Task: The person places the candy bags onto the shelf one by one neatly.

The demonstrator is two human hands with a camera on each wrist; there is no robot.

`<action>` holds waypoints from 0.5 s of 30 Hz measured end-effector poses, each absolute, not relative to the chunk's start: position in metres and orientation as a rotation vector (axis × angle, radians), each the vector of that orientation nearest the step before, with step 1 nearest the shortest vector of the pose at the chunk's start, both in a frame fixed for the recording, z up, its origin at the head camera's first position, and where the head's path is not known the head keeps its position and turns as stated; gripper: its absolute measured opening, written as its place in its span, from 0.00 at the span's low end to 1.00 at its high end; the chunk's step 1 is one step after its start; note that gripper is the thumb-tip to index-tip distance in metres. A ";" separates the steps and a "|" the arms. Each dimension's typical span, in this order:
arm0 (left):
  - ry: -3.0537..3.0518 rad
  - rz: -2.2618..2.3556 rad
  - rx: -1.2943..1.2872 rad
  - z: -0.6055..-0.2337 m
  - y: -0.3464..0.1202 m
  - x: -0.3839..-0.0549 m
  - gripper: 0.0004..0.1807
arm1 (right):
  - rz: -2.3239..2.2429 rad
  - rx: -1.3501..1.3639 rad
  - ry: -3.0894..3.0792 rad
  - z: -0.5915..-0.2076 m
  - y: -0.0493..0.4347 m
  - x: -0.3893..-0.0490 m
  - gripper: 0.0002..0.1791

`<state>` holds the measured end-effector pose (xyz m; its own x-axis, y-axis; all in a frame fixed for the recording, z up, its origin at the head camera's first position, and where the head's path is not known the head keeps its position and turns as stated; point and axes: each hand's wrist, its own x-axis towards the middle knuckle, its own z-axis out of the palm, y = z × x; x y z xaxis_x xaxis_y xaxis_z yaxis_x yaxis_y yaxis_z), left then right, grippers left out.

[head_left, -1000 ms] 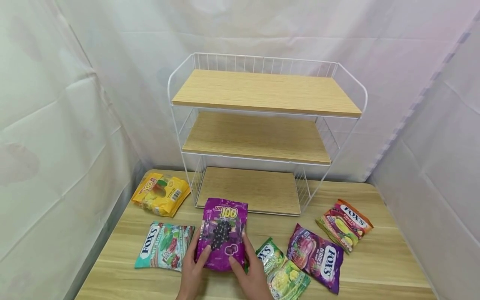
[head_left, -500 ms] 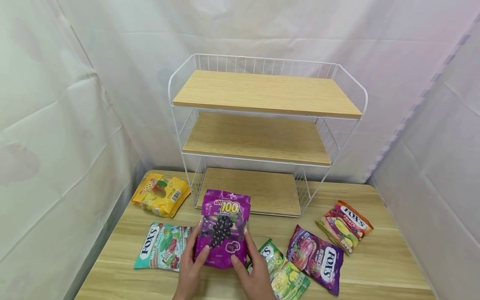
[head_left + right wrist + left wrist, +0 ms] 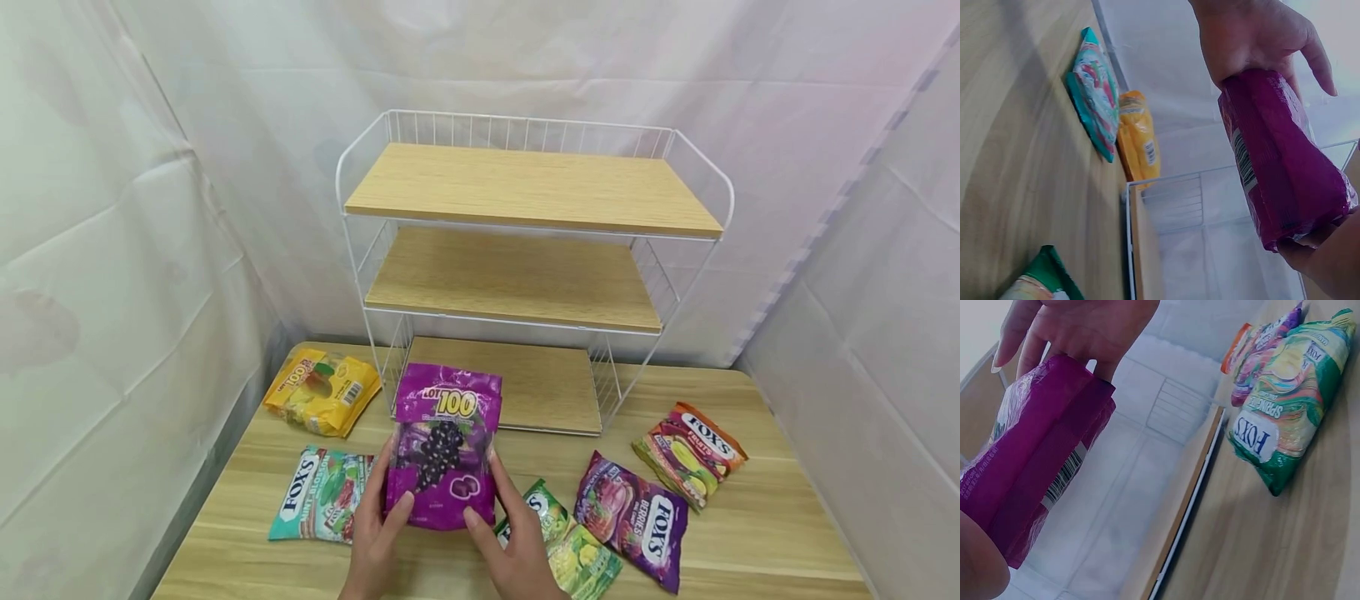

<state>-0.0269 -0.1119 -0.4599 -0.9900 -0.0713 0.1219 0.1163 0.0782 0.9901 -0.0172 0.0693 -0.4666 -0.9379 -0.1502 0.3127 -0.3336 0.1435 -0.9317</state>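
Observation:
Both hands hold a purple LOT 100 candy bag (image 3: pixel 442 450) with a dark grape picture, upright in front of the rack in the head view. My left hand (image 3: pixel 372 533) grips its left lower side, thumb on the front. Gripping the right lower side is my right hand (image 3: pixel 516 537), its thumb also on the front. Both wrist views show the underside of the purple bag (image 3: pixel 1035 456), raised off the table, with a barcode on its back. Partly behind the right hand lies a green and yellow Fox's candy bag (image 3: pixel 581 560). A teal Fox's bag (image 3: pixel 318 496) lies by the left hand.
A white wire rack with three wooden shelves (image 3: pixel 525 187) stands at the back of the wooden table (image 3: pixel 772 517). A yellow LOT 100 bag (image 3: pixel 322 392) lies left of it. On the right lie a purple Fox's Berries bag (image 3: pixel 632 521) and an orange-red Fox's Fruits bag (image 3: pixel 690 454).
The purple candy bag has risen slightly in the head view, toward the rack's bottom shelf. Both hands keep their grip, and the other bags stay in place.

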 end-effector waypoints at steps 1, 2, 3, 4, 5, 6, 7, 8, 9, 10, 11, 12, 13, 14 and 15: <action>-2.195 -2.042 -0.058 -0.459 -0.112 -0.027 0.32 | 1.894 0.499 -2.255 -0.466 0.069 -0.017 0.39; -2.192 -2.035 -0.067 -0.457 -0.113 -0.027 0.32 | 1.880 0.517 -2.247 -0.465 0.069 -0.018 0.39; -2.190 -2.027 -0.075 -0.456 -0.113 -0.027 0.33 | 1.865 0.543 -2.237 -0.464 0.070 -0.018 0.39; -2.185 -2.016 -0.085 -0.455 -0.113 -0.028 0.33 | 1.859 0.563 -2.227 -0.463 0.070 -0.018 0.39; -2.182 -2.008 -0.091 -0.453 -0.113 -0.028 0.33 | 1.848 0.580 -2.221 -0.461 0.070 -0.018 0.39; -2.179 -2.002 -0.101 -0.452 -0.114 -0.029 0.33 | 1.841 0.600 -2.207 -0.460 0.070 -0.019 0.39; -2.173 -1.999 -0.109 -0.451 -0.114 -0.030 0.33 | 1.832 0.617 -2.196 -0.459 0.070 -0.020 0.39; -2.163 -1.998 -0.120 -0.450 -0.114 -0.030 0.33 | 1.829 0.636 -2.184 -0.458 0.070 -0.020 0.39; -2.153 -2.000 -0.129 -0.449 -0.114 -0.031 0.33 | 1.826 0.650 -2.174 -0.457 0.070 -0.021 0.39; -2.144 -2.004 -0.143 -0.448 -0.114 -0.032 0.33 | 1.829 0.658 -2.166 -0.455 0.070 -0.022 0.39; -2.133 -2.012 -0.150 -0.448 -0.114 -0.032 0.33 | 1.826 0.670 -2.156 -0.454 0.070 -0.022 0.39; -2.119 -2.023 -0.158 -0.447 -0.114 -0.033 0.33 | 1.831 0.684 -2.144 -0.454 0.069 -0.023 0.39; -2.107 -2.035 -0.160 -0.447 -0.113 -0.033 0.33 | 1.836 0.686 -2.142 -0.453 0.069 -0.023 0.39; -2.096 -2.043 -0.164 -0.447 -0.113 -0.033 0.34 | 1.841 0.693 -2.134 -0.452 0.069 -0.023 0.39; -2.083 -2.055 -0.168 -0.446 -0.113 -0.033 0.34 | 1.850 0.698 -2.130 -0.451 0.069 -0.024 0.40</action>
